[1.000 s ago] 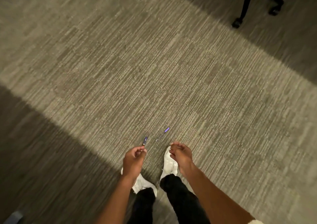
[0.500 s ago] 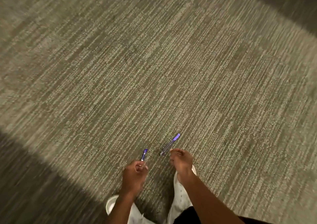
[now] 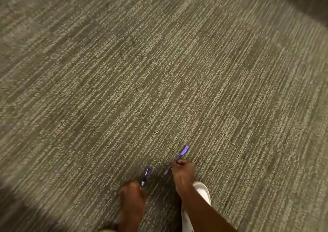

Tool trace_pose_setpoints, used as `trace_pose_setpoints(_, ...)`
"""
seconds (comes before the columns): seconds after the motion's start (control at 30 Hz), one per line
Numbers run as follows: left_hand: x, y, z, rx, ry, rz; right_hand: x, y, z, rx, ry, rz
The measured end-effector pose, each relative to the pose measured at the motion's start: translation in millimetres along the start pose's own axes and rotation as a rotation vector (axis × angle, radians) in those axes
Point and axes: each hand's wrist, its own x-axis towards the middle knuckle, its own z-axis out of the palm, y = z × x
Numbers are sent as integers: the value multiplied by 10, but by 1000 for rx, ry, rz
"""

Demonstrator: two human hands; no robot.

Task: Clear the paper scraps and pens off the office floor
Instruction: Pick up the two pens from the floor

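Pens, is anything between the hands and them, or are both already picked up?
Nothing visible stands between. The left hand holds one pen and the right hand holds the other pen, both above the carpet.

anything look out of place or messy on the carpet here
Nothing stands out. The carpet shows no scraps or spills in view. Each hand grips a purple pen: left hand one, right hand the other. The view is motion-blurred.
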Motion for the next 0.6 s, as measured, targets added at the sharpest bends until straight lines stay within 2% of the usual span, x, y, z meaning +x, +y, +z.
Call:
trace_pose_setpoints(0.17, -250, 179, -283, -125, 39, 72, -294, -176, -195, 65, -23, -55)
trace_pose_setpoints(0.23, -415, 311, -495, -190, 50, 70, -508, -284, -371, 110, -104, -60)
trace_pose_setpoints(0.3, -584, 470, -722, -299, 33, 28, -737, -426, -592, 135, -160, -50)
trace_pose_setpoints(0.37, -775, 653, -970, -413, 31, -16, -999, -595, -821, 223, -146, -22)
trace_pose_setpoints(0.43, -1002, 848, -1276, -438, 27, -24, -1314, -818, -1101, 282, -159, -7)
trace_pose_setpoints(0.6, -1600, 1392, -2075, -529, -3, 21, -2046, -1382, -1908, 289, -158, -117)
